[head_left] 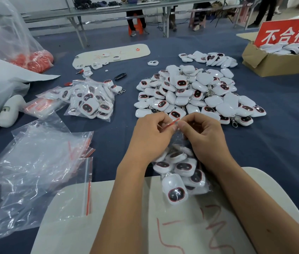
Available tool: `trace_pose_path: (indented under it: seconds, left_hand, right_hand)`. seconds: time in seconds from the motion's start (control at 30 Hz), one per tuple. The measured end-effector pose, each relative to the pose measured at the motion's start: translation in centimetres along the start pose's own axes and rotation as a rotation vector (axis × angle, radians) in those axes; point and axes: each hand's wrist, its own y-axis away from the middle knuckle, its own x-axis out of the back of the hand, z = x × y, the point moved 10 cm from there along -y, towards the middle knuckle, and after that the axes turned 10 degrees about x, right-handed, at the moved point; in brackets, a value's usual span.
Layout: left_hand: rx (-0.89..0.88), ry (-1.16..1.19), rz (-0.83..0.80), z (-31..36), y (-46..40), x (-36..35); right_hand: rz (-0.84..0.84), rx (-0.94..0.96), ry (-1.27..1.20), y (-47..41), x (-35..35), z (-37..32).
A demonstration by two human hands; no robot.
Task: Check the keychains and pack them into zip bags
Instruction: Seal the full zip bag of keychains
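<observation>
The keychains heaped at twelve o'clock look like smooth, glossy white plastic with dark shiny faces and small metal clasps. The zip bag between the hands is thin, clear, crinkled film with a red strip. Empty bags at nine o'clock gleam likewise. The table cover is matt blue cloth; the box at two o'clock is plain brown cardboard.

Blue-covered table; long metal-legged tables line the back.
</observation>
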Motion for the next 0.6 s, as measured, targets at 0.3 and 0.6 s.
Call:
trace_pose_path:
  seconds: [0.3,0.6]
  left_hand:
    - [-0.019,-0.020,0.027,0.35,0.02,0.40]
    - [0.025,-0.008,0.040,-0.61,-0.19,0.95]
  right_hand:
    - [-0.028,-0.045,-0.034,0.00,-0.41,0.51]
    - [0.032,-0.085,-0.032,0.10,0.14,0.95]
